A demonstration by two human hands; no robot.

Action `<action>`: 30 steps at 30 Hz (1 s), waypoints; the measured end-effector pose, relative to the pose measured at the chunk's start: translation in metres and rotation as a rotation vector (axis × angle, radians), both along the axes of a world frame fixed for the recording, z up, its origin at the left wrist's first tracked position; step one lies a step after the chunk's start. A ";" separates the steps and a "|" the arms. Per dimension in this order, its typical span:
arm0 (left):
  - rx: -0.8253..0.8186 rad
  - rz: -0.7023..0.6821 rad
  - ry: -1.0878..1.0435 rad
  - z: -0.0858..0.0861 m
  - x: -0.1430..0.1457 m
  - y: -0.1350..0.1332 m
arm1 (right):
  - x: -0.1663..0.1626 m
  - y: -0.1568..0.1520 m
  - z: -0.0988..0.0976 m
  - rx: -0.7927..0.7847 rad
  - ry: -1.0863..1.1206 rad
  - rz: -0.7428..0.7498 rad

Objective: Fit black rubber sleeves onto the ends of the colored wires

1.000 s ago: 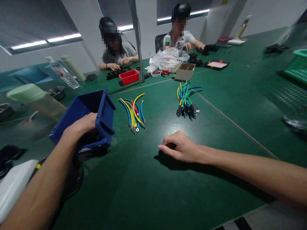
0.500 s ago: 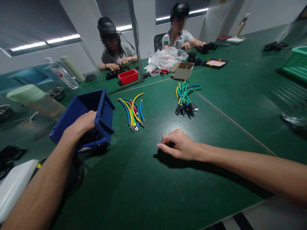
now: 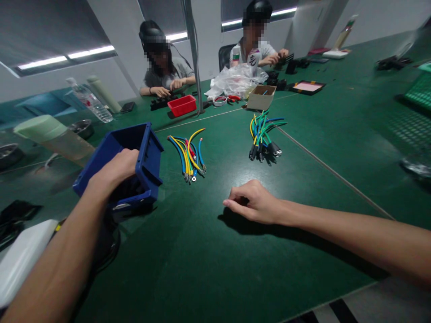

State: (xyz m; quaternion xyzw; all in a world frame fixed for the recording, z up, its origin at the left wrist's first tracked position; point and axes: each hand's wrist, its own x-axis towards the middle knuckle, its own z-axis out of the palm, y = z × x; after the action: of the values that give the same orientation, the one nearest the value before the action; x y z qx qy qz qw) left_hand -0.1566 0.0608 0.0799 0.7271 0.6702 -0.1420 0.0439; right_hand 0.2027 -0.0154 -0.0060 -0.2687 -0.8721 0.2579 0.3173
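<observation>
My left hand reaches over the side into a blue plastic bin; its fingers are hidden inside, among dark contents that I cannot make out. My right hand rests on the green tabletop with fingers curled and the thumb drawn in; nothing shows in it. Just right of the bin lies a bunch of short yellow, blue and red cables with metal lugs on their ends. Beyond my right hand is a second bunch of green, yellow and blue cables, with black sleeves and ring lugs at the near end.
A metal post rises behind a red tray. Farther back are a cardboard box, a plastic bag and two people at work. Bottles and a white case stand left; a green basket is right.
The view has shifted slightly, moving everything a little right and up. My left hand stays in the bin and my right hand keeps its curled pose. One person across the table has raised their hands.
</observation>
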 end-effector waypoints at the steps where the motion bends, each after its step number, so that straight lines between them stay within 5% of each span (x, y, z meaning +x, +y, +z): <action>1: -0.003 0.010 0.004 0.001 0.000 0.000 | 0.000 0.000 0.000 0.001 0.002 0.000; 8: -0.032 0.062 0.028 0.003 -0.007 0.003 | 0.000 0.000 0.000 0.002 -0.002 -0.001; 30: 0.288 0.019 0.293 0.022 0.004 -0.010 | 0.001 0.001 0.001 -0.045 -0.024 -0.007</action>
State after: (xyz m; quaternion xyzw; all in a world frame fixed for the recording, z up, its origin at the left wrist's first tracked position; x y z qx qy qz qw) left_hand -0.1525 0.0505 0.1020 0.6910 0.6898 -0.1483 -0.1570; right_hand 0.2033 -0.0149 -0.0053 -0.2817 -0.8688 0.2734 0.3017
